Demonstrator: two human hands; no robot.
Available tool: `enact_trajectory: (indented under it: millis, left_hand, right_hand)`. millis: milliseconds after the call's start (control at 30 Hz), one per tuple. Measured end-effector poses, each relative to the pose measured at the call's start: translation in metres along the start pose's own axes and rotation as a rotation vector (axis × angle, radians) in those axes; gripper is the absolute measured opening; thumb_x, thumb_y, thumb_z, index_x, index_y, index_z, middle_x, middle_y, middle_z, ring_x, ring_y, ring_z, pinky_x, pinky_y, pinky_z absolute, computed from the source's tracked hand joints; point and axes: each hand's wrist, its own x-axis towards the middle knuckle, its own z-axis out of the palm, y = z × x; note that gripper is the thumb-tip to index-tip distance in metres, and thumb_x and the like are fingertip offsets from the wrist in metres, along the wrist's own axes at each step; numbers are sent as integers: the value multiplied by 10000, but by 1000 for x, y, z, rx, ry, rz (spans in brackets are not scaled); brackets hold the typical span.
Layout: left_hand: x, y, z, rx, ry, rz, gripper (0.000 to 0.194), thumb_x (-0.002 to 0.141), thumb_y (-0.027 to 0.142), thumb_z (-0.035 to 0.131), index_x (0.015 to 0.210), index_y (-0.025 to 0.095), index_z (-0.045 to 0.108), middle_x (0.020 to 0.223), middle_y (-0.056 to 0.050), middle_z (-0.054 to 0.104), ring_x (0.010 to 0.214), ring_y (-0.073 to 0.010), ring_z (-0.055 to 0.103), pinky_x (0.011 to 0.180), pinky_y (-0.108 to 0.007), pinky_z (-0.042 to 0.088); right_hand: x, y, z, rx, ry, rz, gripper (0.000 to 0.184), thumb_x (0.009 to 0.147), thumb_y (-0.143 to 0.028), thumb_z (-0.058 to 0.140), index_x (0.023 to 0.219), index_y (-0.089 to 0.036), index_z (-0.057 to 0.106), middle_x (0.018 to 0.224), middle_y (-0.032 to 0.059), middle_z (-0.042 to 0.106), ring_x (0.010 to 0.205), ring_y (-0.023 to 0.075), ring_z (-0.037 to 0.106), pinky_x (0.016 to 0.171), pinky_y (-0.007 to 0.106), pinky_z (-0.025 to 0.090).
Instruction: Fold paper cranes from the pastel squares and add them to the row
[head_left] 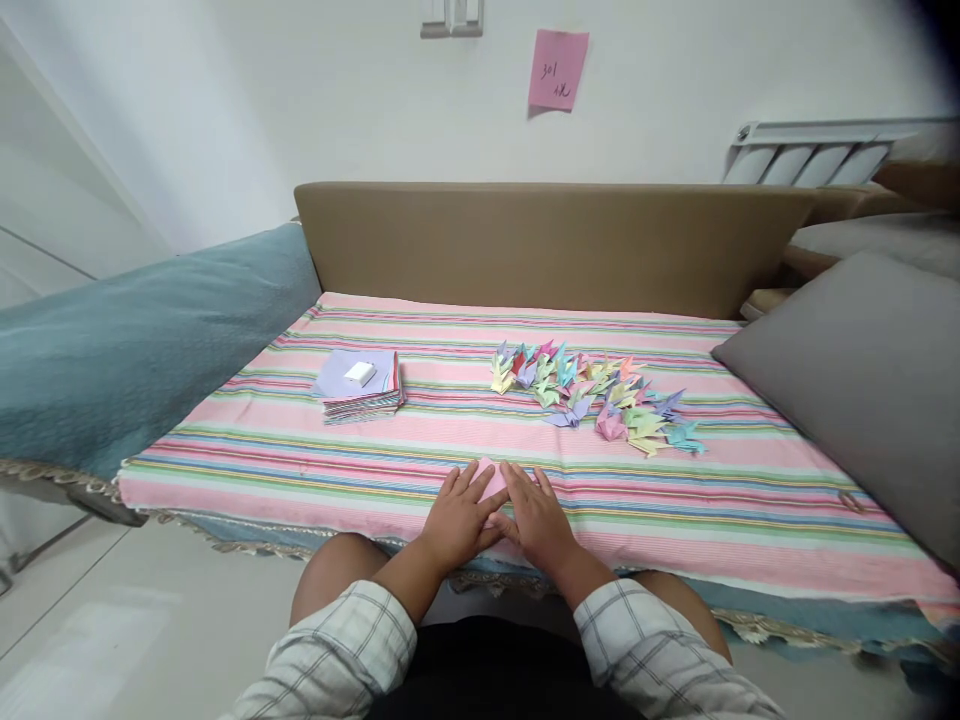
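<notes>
A small piece of pink origami paper [490,480] lies on the striped cloth [420,440] near the front edge of the seat, partly covered by my fingers. My left hand [460,512] rests on its left side, palm down with the fingers spread. From the right, my right hand [536,515] presses on the same paper, fingers stretched out and apart. The two hands meet over the lower part of the sheet, so its full outline is hidden. Beyond them lies a group of folded paper cranes [574,410] in several colours.
At the left stands a stack of coloured paper [358,395] with a small white block [361,373] on top. A grey cushion [855,390] leans at the right. The brown backrest [540,245] closes off the far side; a blue-covered armrest [165,340] bounds the left.
</notes>
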Motion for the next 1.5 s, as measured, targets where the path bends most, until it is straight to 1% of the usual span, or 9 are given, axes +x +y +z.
enact_trajectory:
  millis: [133, 367, 533, 733, 833, 967, 1133, 1267, 1500]
  left_hand:
    - [-10, -4, -1, 0, -10, -58, 579, 806, 494, 553, 1351, 379, 394, 1477, -25, 328, 1362, -336, 237, 1064, -570, 203]
    - [-28, -10, -7, -2, -17, -131, 604, 799, 490, 563, 1358, 338, 394, 1445, -7, 388, 1345, -314, 284, 1080, -555, 190]
    - [-37, -13, -13, -7, 7, -189, 601, 783, 437, 599, 1340, 282, 433, 1421, -44, 423, 1343, -301, 298, 1087, -537, 207]
    - [-31, -7, -33, -136, 66, -331, 416, 858, 345, 500, 1260, 236, 500, 1378, -81, 475, 1280, -263, 413, 1065, -552, 254]
    - [-11, 4, -38, -139, 120, -161, 474, 889, 355, 453, 1333, 195, 408, 1395, -102, 450, 1334, -251, 338, 1114, -544, 159]
    - [16, 13, -23, -205, 19, 50, 727, 846, 515, 488, 1415, 130, 252, 1414, -153, 409, 1349, -273, 307, 1099, -490, 259]
    - [23, 5, 4, -200, 45, 52, 790, 862, 609, 355, 1434, 94, 178, 1406, -209, 396, 1328, -275, 347, 1078, -490, 294]
    - [21, 2, 8, -172, 68, 43, 821, 861, 636, 309, 1447, 89, 131, 1408, -209, 394, 1321, -276, 358, 1063, -481, 316]
    - [17, 7, 5, -32, -9, 79, 771, 819, 636, 421, 1391, 126, 332, 1446, -176, 348, 1356, -314, 279, 1095, -498, 238]
  right_hand:
    - [-1, 0, 1, -20, 6, -16, 710, 918, -556, 286, 1432, -70, 229, 1358, 170, 469, 1265, 275, 416, 1063, 497, 225]
    - [-1, -2, -3, -40, -50, 1, 592, 909, -558, 325, 1335, -165, 448, 1382, 116, 457, 1283, 269, 390, 1069, 477, 204]
    - [-1, -3, -5, -38, -61, 14, 574, 913, -547, 332, 1313, -161, 475, 1384, 107, 456, 1284, 261, 388, 1076, 460, 183]
    - [-1, -4, -3, -35, -40, 18, 543, 911, -530, 363, 1296, -171, 493, 1373, 100, 471, 1278, 257, 396, 1070, 456, 189]
    - [-3, -2, 0, -30, -27, 20, 503, 918, -471, 385, 1310, -170, 477, 1378, 94, 467, 1286, 247, 386, 1079, 456, 171]
    - [-5, -1, 3, -17, -63, 19, 494, 902, -362, 403, 1361, -178, 414, 1403, 77, 437, 1315, 233, 344, 1090, 448, 155]
    - [-2, -1, 0, 23, -129, 35, 557, 870, -338, 403, 1395, -157, 361, 1420, 93, 411, 1333, 237, 317, 1099, 446, 157]
    - [-3, 3, -4, 43, -148, 72, 600, 876, -359, 386, 1413, -103, 309, 1411, 129, 414, 1326, 242, 329, 1097, 446, 178]
    - [-20, 20, -4, -43, -143, 199, 690, 893, -500, 377, 1436, -97, 236, 1419, 156, 393, 1321, 286, 332, 1064, 499, 240]
